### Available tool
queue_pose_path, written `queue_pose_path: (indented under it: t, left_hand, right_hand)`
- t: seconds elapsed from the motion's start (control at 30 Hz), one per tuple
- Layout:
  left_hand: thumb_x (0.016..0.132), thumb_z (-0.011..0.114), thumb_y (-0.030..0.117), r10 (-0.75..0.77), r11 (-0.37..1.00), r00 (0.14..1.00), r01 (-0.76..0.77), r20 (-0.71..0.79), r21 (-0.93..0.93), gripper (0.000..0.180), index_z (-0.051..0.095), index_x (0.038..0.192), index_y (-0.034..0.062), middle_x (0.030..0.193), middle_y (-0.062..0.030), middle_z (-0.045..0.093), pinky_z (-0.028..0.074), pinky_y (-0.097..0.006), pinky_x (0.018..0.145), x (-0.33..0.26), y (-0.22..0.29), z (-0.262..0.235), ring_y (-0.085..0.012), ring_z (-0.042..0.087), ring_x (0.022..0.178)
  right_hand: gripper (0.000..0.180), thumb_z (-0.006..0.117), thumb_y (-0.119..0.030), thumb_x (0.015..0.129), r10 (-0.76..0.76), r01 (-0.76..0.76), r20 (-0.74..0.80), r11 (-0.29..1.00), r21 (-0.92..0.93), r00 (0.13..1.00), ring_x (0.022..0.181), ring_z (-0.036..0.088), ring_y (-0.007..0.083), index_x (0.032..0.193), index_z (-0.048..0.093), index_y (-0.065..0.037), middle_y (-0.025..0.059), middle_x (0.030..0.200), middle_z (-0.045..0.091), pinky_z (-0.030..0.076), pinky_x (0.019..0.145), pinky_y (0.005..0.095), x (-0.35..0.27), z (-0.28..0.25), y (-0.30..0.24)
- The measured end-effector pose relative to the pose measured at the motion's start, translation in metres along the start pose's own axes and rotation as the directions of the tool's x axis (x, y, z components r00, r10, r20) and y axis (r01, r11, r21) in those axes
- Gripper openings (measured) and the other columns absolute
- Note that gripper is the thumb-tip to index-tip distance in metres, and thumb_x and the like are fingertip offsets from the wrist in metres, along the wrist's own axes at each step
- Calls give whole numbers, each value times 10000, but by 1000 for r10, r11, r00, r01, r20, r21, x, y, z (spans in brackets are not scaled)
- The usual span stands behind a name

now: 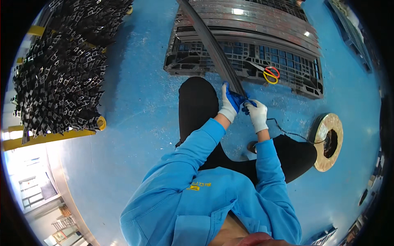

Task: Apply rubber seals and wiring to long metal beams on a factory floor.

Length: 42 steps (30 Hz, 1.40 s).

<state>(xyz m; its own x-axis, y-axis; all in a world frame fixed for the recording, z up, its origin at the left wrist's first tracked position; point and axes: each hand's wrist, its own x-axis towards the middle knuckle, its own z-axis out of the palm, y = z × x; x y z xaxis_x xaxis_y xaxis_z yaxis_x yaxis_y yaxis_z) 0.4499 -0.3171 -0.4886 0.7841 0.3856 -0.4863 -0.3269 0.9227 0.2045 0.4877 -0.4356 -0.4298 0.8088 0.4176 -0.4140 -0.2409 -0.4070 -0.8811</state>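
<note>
My left hand [230, 102], in a white glove with a blue palm, grips the near end of a long dark metal profile [213, 47] that runs up and away over a black plastic pallet [246, 53]. My right hand [256, 114], in the same kind of glove, pinches a thin black cord [287, 133] right at the end of the profile. The cord trails to a round cardboard spool [328, 141] lying on the blue floor at my right. My knees in black trousers frame both hands.
Scissors with red and yellow handles [269, 74] lie on the pallet beside stacked dark profiles [254, 18]. A large rack of black profile ends [61, 69] on yellow supports stands at the left. Blue floor [135, 102] lies between them.
</note>
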Motion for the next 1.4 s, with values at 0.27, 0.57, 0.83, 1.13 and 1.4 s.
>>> queue_pose_path:
  t: [0.27,0.57,0.83,1.13,1.4]
  left_hand:
    - [791,434,627,-95,995,995,94,25,30,570,541,990,104,805,-102,606,493,-383,601,-9,6,4,-253,601,661]
    - [818,487,561,43,999,989,-45,-143,-6,478,544,980,115,761,-68,582,498,-385,613,-3,8,-11,-227,584,639]
    - [835,535,494,138,985,943,-99,-304,142,408,554,989,117,759,-48,585,508,-377,640,9,-5,-41,-221,593,676]
    - [862,512,441,122,991,974,-131,-191,-33,413,566,1080,95,929,-89,621,508,-355,722,12,9,-8,-227,606,791]
    - [882,507,282,19,999,964,-32,-266,-44,344,528,1125,40,978,-115,616,492,-327,770,-4,-13,-31,-244,614,779]
  right_hand:
    - [228,605,-152,798,-50,47,-14,987,-155,999,575,540,140,914,665,35,66,687,645,458,562,255,14,11,2]
    - [347,573,-284,840,-7,127,323,927,-352,946,701,572,172,986,653,19,85,807,668,459,684,248,60,-42,-25]
    - [316,504,-223,832,-273,187,-73,807,-560,959,873,604,343,1057,610,-28,155,938,660,475,760,378,175,-50,21]
    - [383,502,-131,816,-511,228,26,337,-914,859,910,570,401,1198,517,-129,156,1157,542,467,793,475,296,-56,85]
    - [341,521,-199,845,-225,190,177,35,-981,958,903,595,361,1179,516,-128,146,1115,582,480,760,451,280,-60,60]
